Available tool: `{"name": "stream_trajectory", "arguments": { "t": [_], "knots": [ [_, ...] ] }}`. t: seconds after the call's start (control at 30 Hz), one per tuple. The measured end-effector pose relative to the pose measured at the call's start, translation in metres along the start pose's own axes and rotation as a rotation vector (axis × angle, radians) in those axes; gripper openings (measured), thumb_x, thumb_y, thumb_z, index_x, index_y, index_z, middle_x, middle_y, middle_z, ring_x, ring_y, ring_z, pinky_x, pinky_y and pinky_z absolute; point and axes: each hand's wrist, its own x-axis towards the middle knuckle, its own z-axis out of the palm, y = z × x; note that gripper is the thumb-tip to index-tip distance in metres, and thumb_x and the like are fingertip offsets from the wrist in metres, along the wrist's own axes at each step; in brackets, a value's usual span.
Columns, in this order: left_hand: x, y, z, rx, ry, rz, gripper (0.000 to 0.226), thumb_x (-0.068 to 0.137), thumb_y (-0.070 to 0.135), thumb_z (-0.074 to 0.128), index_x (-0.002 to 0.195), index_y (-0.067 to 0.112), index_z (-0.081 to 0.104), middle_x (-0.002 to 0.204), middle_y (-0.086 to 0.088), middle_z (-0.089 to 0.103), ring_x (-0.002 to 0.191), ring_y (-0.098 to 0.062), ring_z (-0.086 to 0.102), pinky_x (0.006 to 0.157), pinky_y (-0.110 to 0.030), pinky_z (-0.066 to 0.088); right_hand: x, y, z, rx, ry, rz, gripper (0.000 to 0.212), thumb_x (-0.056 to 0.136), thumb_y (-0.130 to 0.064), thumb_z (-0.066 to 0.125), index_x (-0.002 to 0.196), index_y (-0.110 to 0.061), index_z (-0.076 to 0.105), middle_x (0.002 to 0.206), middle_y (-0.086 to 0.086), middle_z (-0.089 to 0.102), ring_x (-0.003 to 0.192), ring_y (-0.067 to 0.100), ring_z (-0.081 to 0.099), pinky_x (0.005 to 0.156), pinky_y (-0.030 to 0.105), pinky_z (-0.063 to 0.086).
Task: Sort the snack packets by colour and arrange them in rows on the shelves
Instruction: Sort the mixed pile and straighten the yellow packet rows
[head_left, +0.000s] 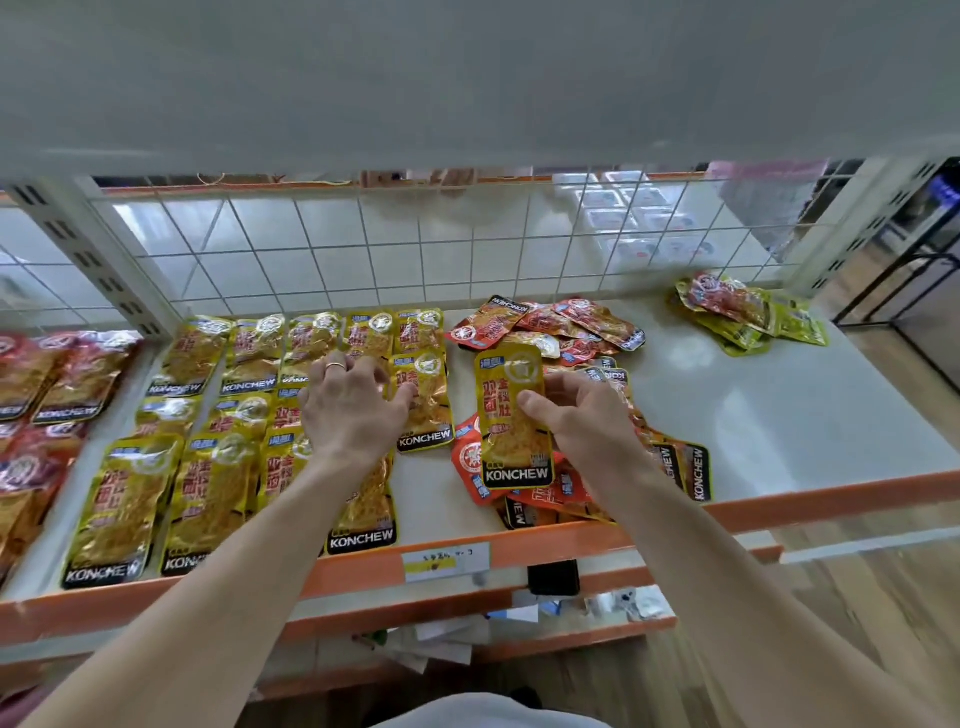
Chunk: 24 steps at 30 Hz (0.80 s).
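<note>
Head | right hand (589, 418) grips 1 yellow packet (511, 452) | green pile (750, 318) 1

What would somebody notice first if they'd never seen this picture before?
Probably the rows of yellow packets, shiny and neat on the left of the shelf, with the left hand resting on them. Next, the right hand holding a single yellow packet above a messy orange pile in the middle.
</note>
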Motion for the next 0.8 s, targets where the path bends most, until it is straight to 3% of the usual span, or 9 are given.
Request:
{"name": "stream_trajectory", "arguments": {
  "t": [0.13, 0.27, 0.43, 0.57, 0.73, 0.8],
  "knots": [
    [-0.009, -0.010, -0.013, -0.179, 0.138, -0.066, 0.043, 0.092, 0.046, 0.063, 0.120, 0.013, 0.060, 0.124, -0.012, 0.056, 0.121, -0.034, 0.046, 0.096, -0.046, 0.037, -0.004, -0.001, 0.013, -0.072, -0.017, -0.024, 0.008, 0.089, -0.015, 0.071, 0.097, -0.013, 0.072, 0.095, 0.009, 0.073, 0.092, 0.025, 0.071, 0.086, 0.045, 0.059],
    [-0.030, -0.027, -0.022, -0.252, 0.228, 0.022, 0.034, 0.092, 0.037, 0.064, 0.116, 0.013, 0.059, 0.120, -0.008, 0.058, 0.120, -0.032, 0.046, 0.095, -0.045, 0.034, -0.005, -0.004, 0.031, -0.097, -0.055, -0.042, 0.004, 0.090, -0.012, 0.070, 0.094, -0.014, 0.071, 0.091, 0.006, 0.072, 0.089, 0.021, 0.069, 0.084, 0.039, 0.060],
    [-0.057, -0.050, -0.020, -0.217, 0.264, 0.209, 0.038, 0.087, 0.041, 0.052, 0.115, 0.016, 0.058, 0.119, -0.003, 0.059, 0.111, -0.029, 0.052, 0.086, -0.044, 0.037, -0.005, 0.000, 0.053, -0.178, -0.074, -0.050, 0.005, 0.089, -0.017, 0.071, 0.093, -0.014, 0.070, 0.094, 0.009, 0.073, 0.091, 0.026, 0.070, 0.081, 0.040, 0.060],
    [-0.070, -0.061, -0.016, -0.145, 0.288, 0.338, 0.036, 0.088, 0.038, 0.054, 0.116, 0.016, 0.059, 0.121, 0.001, 0.059, 0.110, -0.024, 0.055, 0.086, -0.040, 0.036, -0.006, 0.007, 0.066, -0.225, -0.084, -0.035, 0.006, 0.089, -0.018, 0.071, 0.093, -0.014, 0.071, 0.092, 0.010, 0.074, 0.089, 0.028, 0.070, 0.082, 0.043, 0.059],
    [-0.081, -0.070, -0.007, -0.072, 0.291, 0.426, 0.037, 0.092, 0.038, 0.052, 0.115, 0.012, 0.063, 0.121, -0.002, 0.062, 0.109, -0.025, 0.057, 0.090, -0.039, 0.036, -0.011, 0.012, 0.079, -0.287, -0.087, -0.070, 0.004, 0.089, -0.017, 0.072, 0.090, -0.015, 0.069, 0.089, 0.009, 0.073, 0.079, 0.019, 0.069, 0.066, 0.023, 0.056],
    [-0.084, -0.073, -0.003, -0.048, 0.277, 0.445, 0.037, 0.092, 0.038, 0.052, 0.116, 0.012, 0.063, 0.123, -0.003, 0.062, 0.109, -0.027, 0.059, 0.090, -0.042, 0.039, -0.012, 0.016, 0.082, -0.317, -0.083, -0.084, 0.007, 0.088, -0.018, 0.072, 0.091, -0.013, 0.069, 0.087, 0.009, 0.073, 0.079, 0.022, 0.070, 0.068, 0.028, 0.058]
  ]
}}
